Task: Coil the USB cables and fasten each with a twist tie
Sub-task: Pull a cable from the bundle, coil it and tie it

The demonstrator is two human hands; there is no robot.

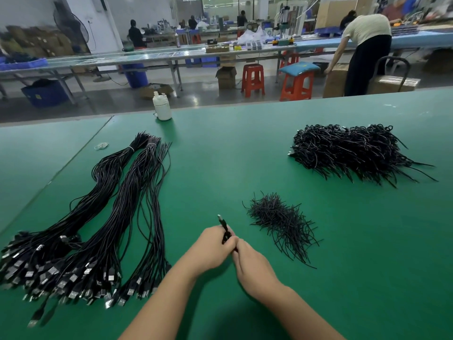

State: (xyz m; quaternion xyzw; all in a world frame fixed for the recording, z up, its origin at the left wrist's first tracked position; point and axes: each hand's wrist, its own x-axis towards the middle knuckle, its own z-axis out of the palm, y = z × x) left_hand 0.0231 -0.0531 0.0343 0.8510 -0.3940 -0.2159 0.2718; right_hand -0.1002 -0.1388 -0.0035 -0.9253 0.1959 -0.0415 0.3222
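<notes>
Free passages and obstacles around the twist-tie pile (282,223) on the green table (220,168).
Open cloth is lying left of and beyond the pile; uncoiled cables (98,217) are blocking the far left, the coiled heap (353,150) is occupying the far right, and a white bottle (162,107) is standing beyond.

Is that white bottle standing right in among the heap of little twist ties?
No, the white bottle stands apart at the far edge of the green table, while the twist ties lie near the hands.

Uncoiled black USB cables (103,217) lie stretched out left; loose twist ties (282,222) heap centre-right; tied coils (350,150) pile far right on the green table (220,168).
</notes>
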